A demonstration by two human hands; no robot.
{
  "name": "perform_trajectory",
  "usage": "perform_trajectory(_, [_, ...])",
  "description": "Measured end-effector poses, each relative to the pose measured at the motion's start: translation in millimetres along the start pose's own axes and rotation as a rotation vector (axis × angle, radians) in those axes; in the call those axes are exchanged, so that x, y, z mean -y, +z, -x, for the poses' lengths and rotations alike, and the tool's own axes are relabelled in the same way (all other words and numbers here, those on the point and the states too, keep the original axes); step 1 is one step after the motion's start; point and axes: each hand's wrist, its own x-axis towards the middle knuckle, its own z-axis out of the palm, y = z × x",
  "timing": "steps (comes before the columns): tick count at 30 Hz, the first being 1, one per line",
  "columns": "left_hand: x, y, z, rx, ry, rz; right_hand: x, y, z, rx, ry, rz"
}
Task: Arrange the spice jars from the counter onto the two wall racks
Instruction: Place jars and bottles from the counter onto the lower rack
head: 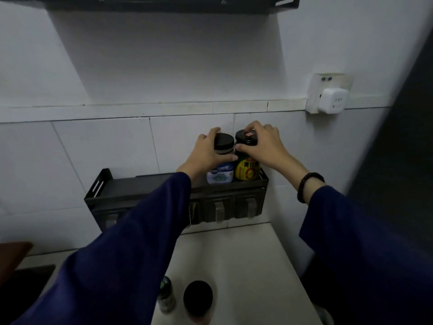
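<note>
Two jars stand side by side at the right end of the lower black wall rack. My left hand grips the white-labelled jar just under its black lid. My right hand holds the yellow-labelled jar around its black cap. The underside of the upper black rack shows at the top edge. On the white counter near me stand a small dark-capped bottle and a jar with a wide black lid.
A white socket with a plug adapter sits on the wall right of the rack. Metal hooks hang under the lower rack. A dark surface lies at the left, and a dark panel fills the right edge.
</note>
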Motion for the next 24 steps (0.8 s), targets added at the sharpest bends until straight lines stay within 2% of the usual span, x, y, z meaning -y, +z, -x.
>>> perform_trajectory(1, [-0.3,0.0,6.6,-0.035,0.003,0.042,-0.3,-1.9,4.6,-0.017,0.006,-0.037])
perform_trajectory(3, [1.2,-0.8,23.2,-0.195,0.019,0.077,-3.5,-2.8,18.3,-0.174,0.012,-0.084])
perform_trajectory(5, [3.8,1.3,41.3,-0.393,0.058,0.004,-10.0,3.0,34.3,-0.352,0.013,-0.063])
perform_trajectory(6, [4.8,3.6,49.4,-0.430,0.084,-0.026,-14.4,7.9,40.8,-0.369,0.024,-0.045])
perform_trajectory(8, [8.8,12.1,61.6,-0.303,0.098,-0.043,-21.3,20.9,50.3,-0.261,0.056,-0.005])
perform_trajectory(10, [14.1,22.7,66.2,-0.093,0.048,-0.101,-23.6,32.7,55.4,-0.101,0.072,0.058])
perform_trajectory(12, [19.1,28.9,64.5,0.021,-0.008,-0.151,-22.7,40.1,57.5,-0.024,0.052,0.115])
perform_trajectory(17, [25.1,34.7,53.9,0.117,-0.022,-0.186,-20.5,43.1,55.6,0.022,0.058,0.139])
perform_trajectory(24, [29.5,39.7,41.1,0.139,-0.047,-0.178,-19.6,46.3,48.3,0.125,0.050,0.156])
